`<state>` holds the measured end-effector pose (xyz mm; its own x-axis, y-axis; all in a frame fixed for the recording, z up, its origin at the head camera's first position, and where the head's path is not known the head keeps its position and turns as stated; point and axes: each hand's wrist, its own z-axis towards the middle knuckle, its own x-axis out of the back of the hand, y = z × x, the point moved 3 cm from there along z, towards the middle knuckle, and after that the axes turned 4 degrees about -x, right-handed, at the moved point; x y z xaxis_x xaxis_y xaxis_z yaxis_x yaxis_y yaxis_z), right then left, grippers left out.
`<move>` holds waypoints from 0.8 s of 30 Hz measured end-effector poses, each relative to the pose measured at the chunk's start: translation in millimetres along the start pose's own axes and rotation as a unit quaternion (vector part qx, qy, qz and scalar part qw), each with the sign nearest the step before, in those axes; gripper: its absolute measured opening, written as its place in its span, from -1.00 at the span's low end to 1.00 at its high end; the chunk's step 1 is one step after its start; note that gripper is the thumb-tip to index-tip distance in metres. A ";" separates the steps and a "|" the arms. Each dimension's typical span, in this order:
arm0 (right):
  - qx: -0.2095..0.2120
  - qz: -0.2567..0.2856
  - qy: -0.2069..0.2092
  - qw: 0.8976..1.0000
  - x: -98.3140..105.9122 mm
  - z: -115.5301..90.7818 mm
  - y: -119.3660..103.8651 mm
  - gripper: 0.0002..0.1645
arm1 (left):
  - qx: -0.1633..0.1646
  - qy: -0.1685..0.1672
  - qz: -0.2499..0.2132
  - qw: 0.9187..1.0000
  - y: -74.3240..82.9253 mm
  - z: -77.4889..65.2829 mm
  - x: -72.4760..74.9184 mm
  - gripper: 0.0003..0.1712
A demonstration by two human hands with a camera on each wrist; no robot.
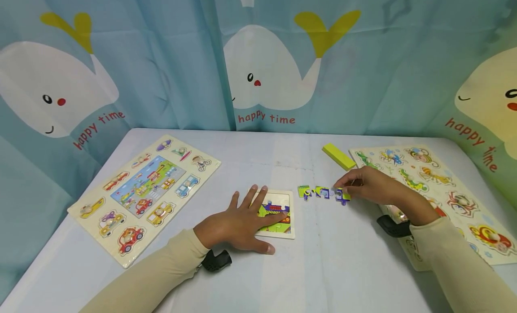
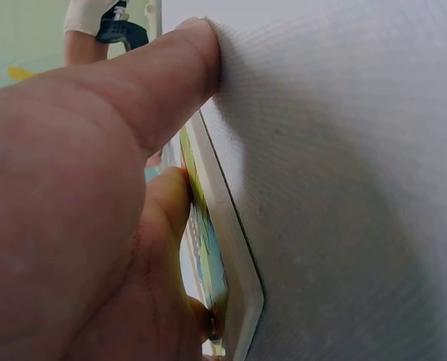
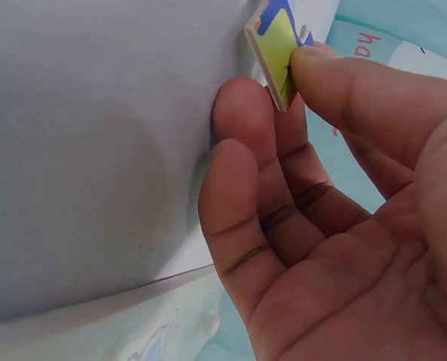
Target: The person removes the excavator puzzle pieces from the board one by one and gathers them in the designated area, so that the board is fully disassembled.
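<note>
My left hand [image 1: 242, 225] lies with spread fingers on a small square jigsaw puzzle [image 1: 292, 218] in a pale frame. Purple, green and orange picture parts show on the puzzle, and the hand covers its left side. In the left wrist view the thumb [image 2: 182, 64] reaches past the frame's edge onto the cloth. Right of the puzzle, my right hand [image 1: 369, 185] pinches a yellow-green and purple jigsaw piece [image 3: 279, 56] between thumb and fingers. Two similar pieces, a green one [image 1: 304, 191] and a purple-and-green one [image 1: 322, 192], lie on the table between the hands.
A yellow-green block [image 1: 338, 156] lies behind the right hand. At the left is a wooden board with vehicle pictures [image 1: 131, 180]. An insect picture board [image 1: 440, 191] lies at the right, partly under the right forearm. A whale-print curtain [image 1: 173, 79] hangs behind the white table.
</note>
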<state>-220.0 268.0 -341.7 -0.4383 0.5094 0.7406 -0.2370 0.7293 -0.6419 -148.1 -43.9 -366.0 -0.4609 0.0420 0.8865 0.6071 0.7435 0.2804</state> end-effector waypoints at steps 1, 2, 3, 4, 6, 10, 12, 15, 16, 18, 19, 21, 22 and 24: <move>-0.003 -0.003 0.001 1.000 0.0 0.0 0.2 -0.76 | 0.000 0.000 0.000 1.000 -0.3 0.2 -0.3 -0.09; -0.005 -0.006 0.002 1.000 -0.1 0.1 0.4 -0.76 | 0.000 0.000 0.001 1.000 -0.5 0.5 -0.6 -0.09; -0.007 -0.009 0.002 1.000 -0.3 0.3 0.6 -0.76 | 0.000 0.000 0.003 1.000 -0.7 0.6 -0.9 -0.09; -0.010 -0.013 0.004 1.000 -0.5 0.6 0.7 -0.76 | 0.000 -0.001 0.005 1.000 -1.0 1.0 -1.1 -0.09; -0.011 -0.025 0.010 1.000 -0.8 1.3 1.0 -0.76 | -0.001 -0.001 0.005 1.000 -1.3 1.6 -1.2 -0.09; -0.005 -0.049 0.023 0.999 -1.0 2.8 1.1 -0.77 | -0.003 0.000 0.002 1.000 -1.1 2.1 -0.9 -0.09; 0.003 -0.059 0.026 0.998 -0.9 3.7 0.9 -0.77 | -0.005 0.000 0.000 1.000 -0.9 1.8 -0.6 -0.09; 0.016 -0.068 0.029 0.997 -1.1 5.4 0.6 -0.76 | -0.007 0.000 0.001 1.000 -0.7 1.5 -0.5 -0.09; 0.018 -0.069 0.030 0.997 -1.3 6.0 0.5 -0.77 | -0.007 0.000 0.002 1.000 -0.7 1.4 -0.4 -0.09; 0.020 -0.071 0.030 0.997 -2.1 7.4 0.3 -0.78 | -0.008 0.000 0.002 1.000 -0.9 1.4 -0.5 -0.09; 0.020 -0.070 0.028 0.997 -2.5 8.0 0.1 -0.79 | -0.008 -0.001 0.002 1.000 -1.0 1.4 -0.6 -0.09; 0.016 -0.067 0.025 0.997 -3.4 9.2 -0.6 -0.80 | -0.008 -0.001 0.001 1.000 -1.3 1.4 -0.8 -0.09; 0.013 -0.067 0.023 0.997 -3.5 9.6 -0.9 -0.81 | -0.008 -0.002 -0.001 1.000 -1.5 1.3 -0.8 -0.09; 0.008 -0.066 0.018 0.998 -3.5 10.3 -1.4 -0.81 | -0.009 -0.003 -0.006 1.000 -1.8 1.2 -0.9 -0.09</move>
<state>-227.1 260.4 -345.4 -0.3715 0.4247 0.8256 -0.3054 0.7839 -0.5406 -149.6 -44.4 -367.8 -0.4711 0.0369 0.8813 0.6132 0.7319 0.2971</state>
